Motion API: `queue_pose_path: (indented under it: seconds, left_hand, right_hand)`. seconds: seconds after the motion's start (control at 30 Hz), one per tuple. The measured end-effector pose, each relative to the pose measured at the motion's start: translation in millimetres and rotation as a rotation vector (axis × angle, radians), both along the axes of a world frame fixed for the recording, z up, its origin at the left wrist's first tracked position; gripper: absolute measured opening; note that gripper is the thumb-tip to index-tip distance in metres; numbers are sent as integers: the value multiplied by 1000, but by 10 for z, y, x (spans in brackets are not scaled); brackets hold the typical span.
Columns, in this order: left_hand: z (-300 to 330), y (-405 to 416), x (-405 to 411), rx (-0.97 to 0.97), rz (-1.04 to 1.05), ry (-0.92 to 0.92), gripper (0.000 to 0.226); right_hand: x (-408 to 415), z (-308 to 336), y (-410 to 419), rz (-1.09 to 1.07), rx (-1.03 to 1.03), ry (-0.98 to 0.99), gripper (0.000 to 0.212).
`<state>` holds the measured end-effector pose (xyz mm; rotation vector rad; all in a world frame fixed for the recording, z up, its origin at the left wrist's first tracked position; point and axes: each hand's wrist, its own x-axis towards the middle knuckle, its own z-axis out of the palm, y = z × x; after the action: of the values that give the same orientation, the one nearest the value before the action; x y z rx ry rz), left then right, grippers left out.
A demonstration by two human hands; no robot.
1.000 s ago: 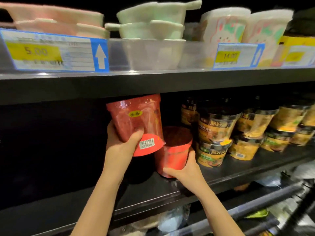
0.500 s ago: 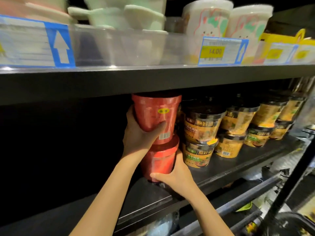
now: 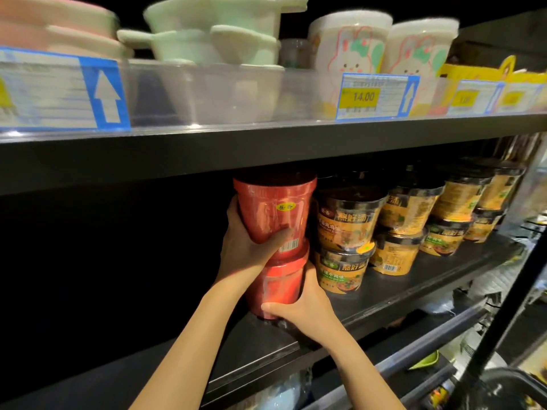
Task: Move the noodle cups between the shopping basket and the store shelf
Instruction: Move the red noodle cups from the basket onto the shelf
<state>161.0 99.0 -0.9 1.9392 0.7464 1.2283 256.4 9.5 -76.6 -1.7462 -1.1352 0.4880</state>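
Red cups stacked on a dark store shelf (image 3: 384, 294)

Left hand (image 3: 245, 247) grasps the top cup (image 3: 275, 211); right hand (image 3: 305, 309) grasps the bottom cup (image 3: 275, 288) near the shelf's front edge, just beside yellow cups (image 3: 349, 220). Price tags (image 3: 376, 96) line the upper shelf's edge.

upper shelf: pale green lidded pots (image 3: 213, 34) | two bunny-print white tubs (image 3: 381, 48) | yellow price tag (image 3: 377, 96) reading 14.00 | blue arrow label (image 3: 105, 93)

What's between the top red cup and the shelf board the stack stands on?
In the head view, a second red cup sits under the top red cup, held by the right hand, standing on the shelf board.
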Motion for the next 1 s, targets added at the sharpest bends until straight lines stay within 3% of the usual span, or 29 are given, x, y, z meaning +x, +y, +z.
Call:
queue_pose_path:
  seconds: [0.2, 0.3, 0.43, 0.57, 0.8, 1.0]
  left_hand:
    - [34, -115, -43, -73, 35, 9, 123]
    - [36, -224, -128, -125, 68, 47, 118]
    - [-140, -466, -447, 37, 229, 179, 83]
    - [-362, -906, -887, 220, 477, 422, 50]
    - [-1018, -1904, -1794, 303, 644, 772, 39]
    - [-1786, -3024, -2771, 40, 748, 869, 42]
  right_hand:
    - [-9, 27, -29, 22, 2, 13, 95]
    - [-1, 20, -91, 74, -14, -9, 86]
    - [-50, 8, -371, 104, -33, -113, 84]
    - [-173, -86, -768, 99, -39, -348, 65]
    - [-699, -400, -1398, 445, -103, -584, 50]
    - [-1542, -888, -1767, 861, -249, -675, 51]
